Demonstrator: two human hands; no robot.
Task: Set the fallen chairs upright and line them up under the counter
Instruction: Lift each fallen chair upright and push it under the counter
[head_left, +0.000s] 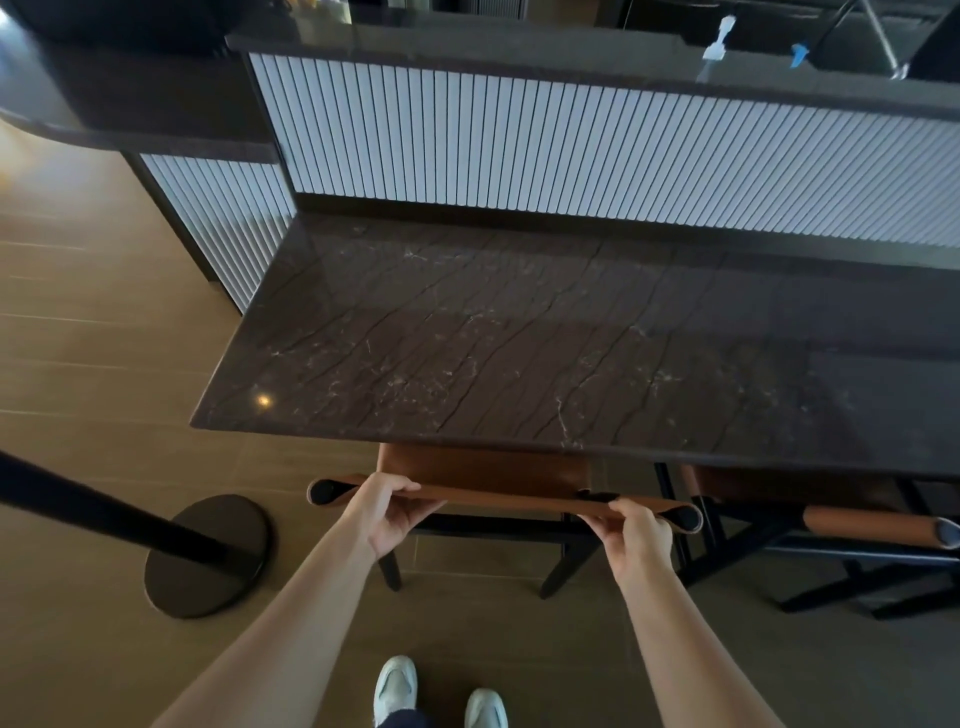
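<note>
A chair (493, 475) with a tan leather seat and backrest on a black frame stands upright, its seat partly under the dark marble counter (519, 338). My left hand (387, 512) grips the left part of its backrest top. My right hand (641, 532) grips the right part. A second chair (872, 525) of the same kind stands upright to the right, also tucked partly under the counter edge.
A black stanchion post with a round base (208, 556) stands on the wood-look floor at the left. A white ribbed panel (571, 145) backs the counter, with a higher dark ledge above. My shoes (441, 691) show at the bottom.
</note>
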